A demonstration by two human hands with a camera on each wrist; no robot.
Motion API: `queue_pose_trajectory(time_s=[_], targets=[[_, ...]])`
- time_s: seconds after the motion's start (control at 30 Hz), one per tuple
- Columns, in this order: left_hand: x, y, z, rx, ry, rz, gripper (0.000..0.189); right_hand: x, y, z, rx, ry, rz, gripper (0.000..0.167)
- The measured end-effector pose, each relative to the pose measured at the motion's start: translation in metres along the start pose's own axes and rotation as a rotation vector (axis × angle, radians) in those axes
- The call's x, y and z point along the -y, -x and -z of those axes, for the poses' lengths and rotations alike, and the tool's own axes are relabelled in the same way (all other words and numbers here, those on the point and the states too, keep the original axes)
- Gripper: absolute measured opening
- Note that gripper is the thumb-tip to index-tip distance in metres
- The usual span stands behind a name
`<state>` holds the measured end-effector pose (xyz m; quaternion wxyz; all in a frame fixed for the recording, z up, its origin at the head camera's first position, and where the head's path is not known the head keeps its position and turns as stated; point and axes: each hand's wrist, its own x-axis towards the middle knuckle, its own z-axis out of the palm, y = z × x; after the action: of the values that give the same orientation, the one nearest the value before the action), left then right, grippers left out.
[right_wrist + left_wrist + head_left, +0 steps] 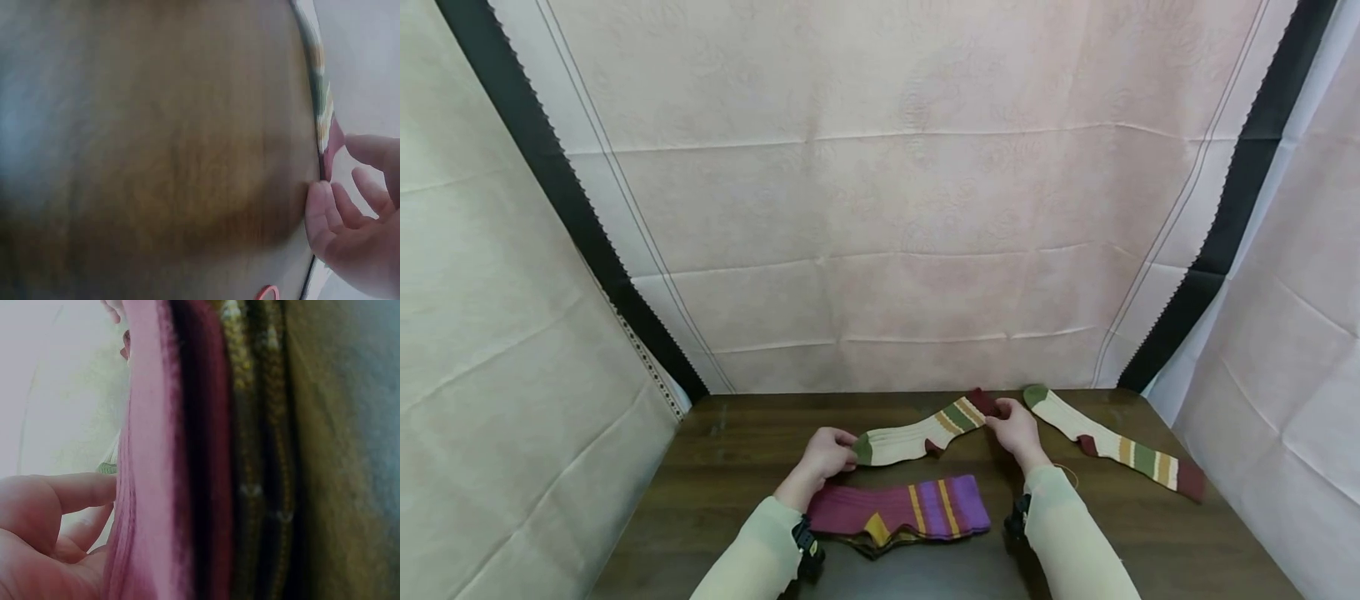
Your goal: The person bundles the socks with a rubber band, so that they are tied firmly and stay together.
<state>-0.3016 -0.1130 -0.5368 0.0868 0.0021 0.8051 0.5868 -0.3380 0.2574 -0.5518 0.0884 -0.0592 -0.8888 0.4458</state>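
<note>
Stretching forward, the left hand [827, 454] pinches the cream sock [901, 443] between both hands by its green toe [863, 451]; the right hand [1018, 430] pinches its maroon cuff [981, 402].

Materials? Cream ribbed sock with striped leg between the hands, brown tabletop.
Cream ribbed sock with green toe and maroon cuff: apparently soft matte knit, judging by its ribs; fibre unclear, maybe cotton blend.
Brown streaky-grained tabletop: wood or printed laminate, satin-looking, judging by grain and soft sheen.

Brn tbl [737, 450], wht cloth [887, 200] – blk strips [568, 192]
</note>
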Motion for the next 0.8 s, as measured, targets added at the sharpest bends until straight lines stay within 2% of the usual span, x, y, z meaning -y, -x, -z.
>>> queue_pose_trajectory(time_s=[0.17,0.33,0.5,0.8], targets=[[0.0001,-0.0014,0.0029,0.0,-0.009,0.001,0.03,0.0009,-0.0035,0.002,0.046,-0.009,-0.016,0.059],[0.001,-0.0028,0.0038,-0.012,-0.016,0.007,0.029,0.0019,-0.0018,0.0026,0.084,0.024,-0.019,0.058],[0.0032,-0.0046,0.0042,-0.032,-0.02,0.019,0.028,0.0,0.0012,0.0033,0.092,0.096,-0.037,0.05],[0.0021,-0.005,0.0091,-0.063,-0.023,0.026,0.027,0.0005,0.0063,0.0021,0.032,0.128,-0.019,0.031]])
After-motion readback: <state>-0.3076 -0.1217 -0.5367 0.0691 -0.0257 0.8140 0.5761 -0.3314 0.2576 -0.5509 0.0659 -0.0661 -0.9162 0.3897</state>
